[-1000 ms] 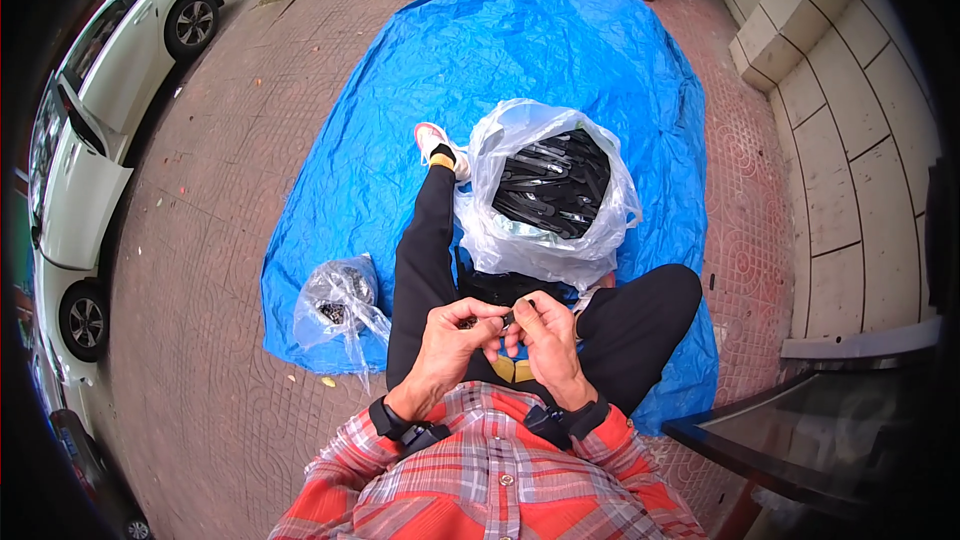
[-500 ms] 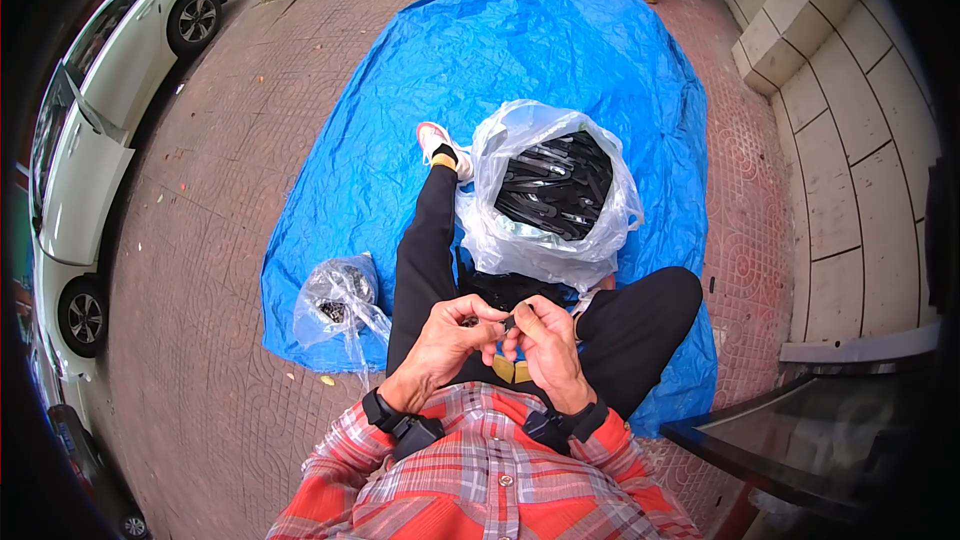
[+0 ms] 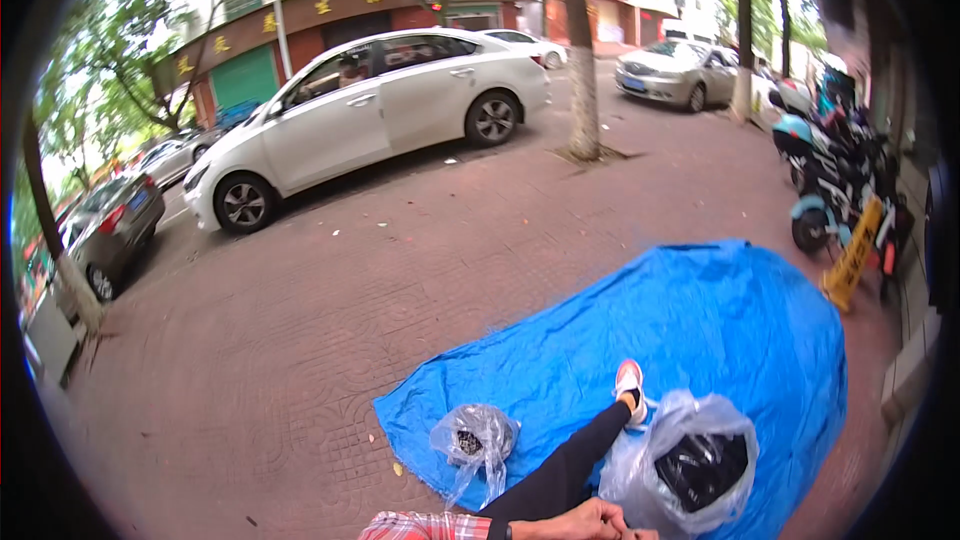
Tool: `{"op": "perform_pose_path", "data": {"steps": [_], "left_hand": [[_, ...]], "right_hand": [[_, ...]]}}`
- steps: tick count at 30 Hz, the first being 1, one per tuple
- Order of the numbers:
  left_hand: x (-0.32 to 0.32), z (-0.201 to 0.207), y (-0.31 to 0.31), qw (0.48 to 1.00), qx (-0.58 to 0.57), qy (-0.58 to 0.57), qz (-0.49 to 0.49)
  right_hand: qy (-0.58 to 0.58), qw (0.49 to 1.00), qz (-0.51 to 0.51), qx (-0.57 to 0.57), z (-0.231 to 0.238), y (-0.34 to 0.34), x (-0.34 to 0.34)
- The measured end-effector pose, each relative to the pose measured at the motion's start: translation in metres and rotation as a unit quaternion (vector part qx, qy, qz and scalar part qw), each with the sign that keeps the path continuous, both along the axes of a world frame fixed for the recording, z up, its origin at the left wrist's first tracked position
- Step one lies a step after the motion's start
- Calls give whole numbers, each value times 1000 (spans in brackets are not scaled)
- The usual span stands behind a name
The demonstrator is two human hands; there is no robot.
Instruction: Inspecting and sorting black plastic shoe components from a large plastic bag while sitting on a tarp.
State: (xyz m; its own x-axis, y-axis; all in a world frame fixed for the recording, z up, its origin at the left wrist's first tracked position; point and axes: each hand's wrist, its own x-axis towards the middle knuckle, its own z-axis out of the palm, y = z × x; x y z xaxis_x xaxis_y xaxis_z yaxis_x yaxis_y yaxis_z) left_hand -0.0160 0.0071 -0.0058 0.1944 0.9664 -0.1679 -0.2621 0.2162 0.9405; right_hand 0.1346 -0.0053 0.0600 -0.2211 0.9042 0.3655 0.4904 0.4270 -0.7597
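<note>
My left hand [image 3: 590, 519] comes in at the bottom edge with its fingers bent together in a pinch. Just a sliver of my right hand [image 3: 640, 534] shows against it, with its fingers drawn in; the frame edge cuts off the rest. What lies between the fingers is hidden. Beside my hands, to the right, stands a large clear plastic bag [image 3: 640, 480] full of flat black plastic pieces [image 3: 702, 470]. A smaller clear bag [image 3: 497, 430], holding small dark metallic-looking parts, lies left of my outstretched leg.
A blue tarp [image 3: 720, 315] lies under the bags and my leg on the brick pavement [image 3: 270, 340]. A white car [image 3: 370, 110], a tree trunk [image 3: 582, 70], a yellow floor sign [image 3: 852, 255] and parked scooters [image 3: 830, 170] stand beyond it.
The view has swung up and left, showing the street. My hands have gone from the middle to the bottom edge. The small black piece seen between their fingers before is now hidden.
</note>
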Motion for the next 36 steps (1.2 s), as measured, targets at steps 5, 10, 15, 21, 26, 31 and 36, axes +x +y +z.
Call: {"op": "perform_pose_path", "data": {"steps": [5,10,15,21,26,31,36], "left_hand": [[13,21,-12,998,-43,-47,16],[21,10,-8,985,121,40,117],[20,31,-6,960,204,131,143],[23,20,-11,973,169,77,135],[19,21,-4,995,11,-83,50],[12,43,-3,977,-60,-206,15],[10,36,2,989,-55,-137,-17]], "right_hand": [[-120,976,37,179,8,0,-7],[-134,948,67,281,14,10,-10],[-134,949,91,269,12,15,-2],[-148,963,78,209,15,2,0],[-145,962,82,218,13,1,5],[-138,947,89,274,20,12,8],[50,998,22,-36,5,18,16]]}}
